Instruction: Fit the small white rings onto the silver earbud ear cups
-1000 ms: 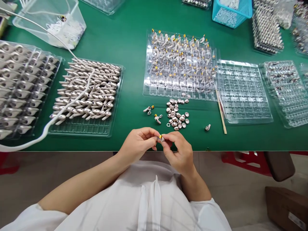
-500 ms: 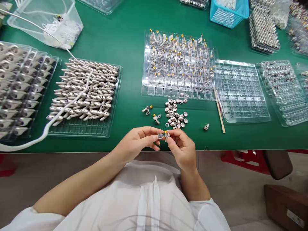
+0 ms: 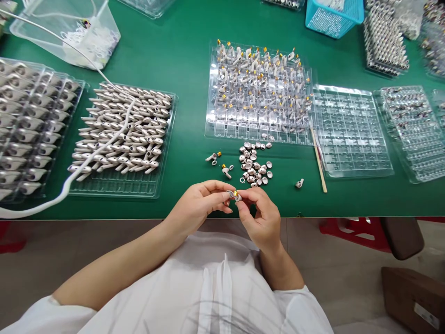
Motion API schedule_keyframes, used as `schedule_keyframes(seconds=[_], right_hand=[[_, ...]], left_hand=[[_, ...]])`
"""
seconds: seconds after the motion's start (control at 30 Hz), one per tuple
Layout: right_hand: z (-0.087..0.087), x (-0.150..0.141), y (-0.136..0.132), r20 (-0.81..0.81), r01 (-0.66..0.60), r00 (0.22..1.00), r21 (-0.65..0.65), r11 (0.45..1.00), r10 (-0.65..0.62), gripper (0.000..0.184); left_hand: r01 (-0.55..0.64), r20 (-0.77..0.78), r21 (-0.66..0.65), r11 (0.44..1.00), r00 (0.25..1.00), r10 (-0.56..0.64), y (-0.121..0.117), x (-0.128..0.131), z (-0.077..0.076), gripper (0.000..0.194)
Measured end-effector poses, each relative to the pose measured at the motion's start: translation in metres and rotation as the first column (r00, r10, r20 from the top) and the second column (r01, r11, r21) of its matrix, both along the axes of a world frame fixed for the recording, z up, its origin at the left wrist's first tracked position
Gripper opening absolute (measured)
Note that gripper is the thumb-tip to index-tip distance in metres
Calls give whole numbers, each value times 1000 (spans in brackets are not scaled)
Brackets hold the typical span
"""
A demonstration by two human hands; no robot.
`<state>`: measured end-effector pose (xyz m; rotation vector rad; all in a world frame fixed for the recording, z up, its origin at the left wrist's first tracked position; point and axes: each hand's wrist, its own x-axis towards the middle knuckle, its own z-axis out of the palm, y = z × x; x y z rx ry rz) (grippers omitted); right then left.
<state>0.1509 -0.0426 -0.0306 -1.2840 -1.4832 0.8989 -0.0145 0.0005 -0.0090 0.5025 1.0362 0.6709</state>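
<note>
My left hand [image 3: 205, 200] pinches a small oval earbud cover [image 3: 229, 194] between thumb and fingertips. Right beside it, my right hand [image 3: 260, 211] is closed on an earbud housing [image 3: 238, 197] with a yellow-gold flex tab sticking up. The two parts are close together above the table's near edge; fingertips hide whether they touch. Just beyond my hands lies a loose pile of small earbud covers [image 3: 255, 168]. To its left are two earbud pieces with gold tabs [image 3: 226, 172], each with a small ring near it. A single earbud piece [image 3: 299, 183] lies off to the right.
A clear tray of gold-tabbed earbud parts [image 3: 259, 132] stands behind the pile, with another clear tray [image 3: 354, 134] and a thin wooden stick [image 3: 320, 167] to its right. At left are a tray of stemmed shells [image 3: 121, 134] crossed by a white cable [image 3: 66, 188] and a plastic bin [image 3: 62, 46].
The earbud housing in my right hand has tilted and shifted slightly left, closer to the cover. The cover in my left hand has turned and risen a little.
</note>
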Motion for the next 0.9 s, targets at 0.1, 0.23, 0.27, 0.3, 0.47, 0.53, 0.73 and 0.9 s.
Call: schedule_keyframes(seconds=[0.1,0.23,0.27,0.3,0.47,0.53,0.73,0.9], right_hand=[[-1,0,0,19,-3,1000,5,1000,3,20],[0,-1,1,19,-8,1000,11,1000,8,21],[0,-1,1,19,-8,1000,16,1000,8,21],[0,-1,1,22,-10,1000,22,1000,9,22],[0,-3,3,66,-26,998,63,998,22,24],[0,-3,4,85,-31,996,81,996,25,25],[0,-5,6,118,-34,993,105,994,21,26],[0,-5,6,129,-37,991,93,995,24,24]], left_hand=[[-8,-22,30,1000,1000,9,-1,1,0,16],[-5,-66,72,997,998,10,-2,1,0,14],[-4,-76,79,997,997,10,-2,1,1,14],[-3,-84,85,996,996,11,-2,1,1,13],[10,-121,111,994,993,3,-2,1,1,11],[12,-144,125,992,990,6,-3,2,0,11],[-4,-169,134,991,985,27,-5,2,-4,11],[1,-205,152,988,978,31,-6,1,-7,13]])
